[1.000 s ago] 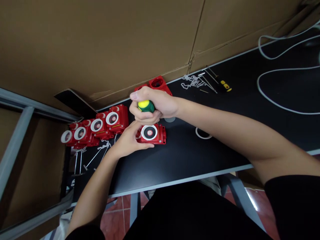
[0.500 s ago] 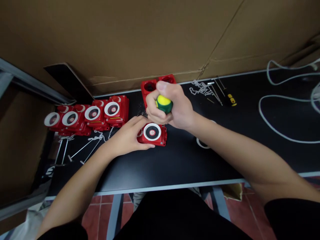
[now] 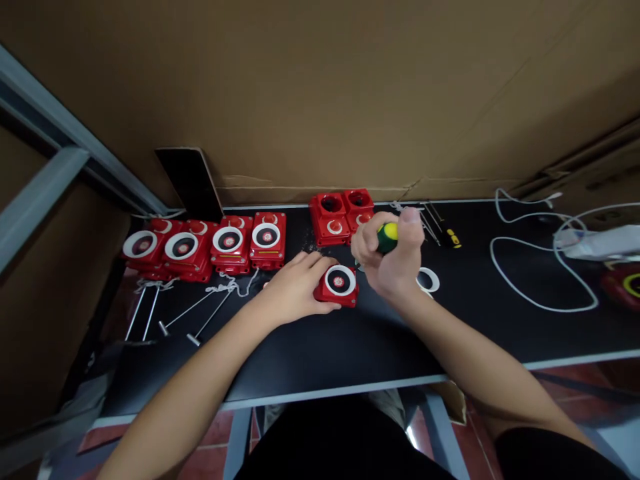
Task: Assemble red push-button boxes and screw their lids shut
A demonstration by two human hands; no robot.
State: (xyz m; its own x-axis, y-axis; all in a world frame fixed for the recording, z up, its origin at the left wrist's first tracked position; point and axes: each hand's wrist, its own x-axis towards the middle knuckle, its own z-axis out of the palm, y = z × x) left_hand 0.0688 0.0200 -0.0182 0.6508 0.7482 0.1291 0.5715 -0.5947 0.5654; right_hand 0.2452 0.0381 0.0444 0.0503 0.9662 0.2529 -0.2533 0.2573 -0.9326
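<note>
A black surface (image 3: 320,347) runs along a wall of brown cardboard (image 3: 350,93), with red floor tiles showing below its near edge.

The right hand (image 3: 393,263) is closed in a fist around the green-and-yellow handle of a screwdriver (image 3: 387,237), held upright just behind and to the right of a red unit (image 3: 339,287) with a white-ringed round face. The left hand (image 3: 295,288) lies curled against that unit's left side, fingers touching it and gripping it. The unit sits near the middle of the surface.

Just behind the hands, at the back edge, stand two open red housings (image 3: 331,215). Their tops show dark hollows, but what is inside cannot be made out. A loose white ring (image 3: 430,281) lies just right of the right hand.

Along the back-left stands a row of four finished red units (image 3: 227,241), faces up, with metal rods on white chains (image 3: 200,320) lying in front of them. A small yellow-handled screwdriver (image 3: 453,238) rests near the back edge. Beyond it a white cable (image 3: 525,293) loops toward the right edge.
</note>
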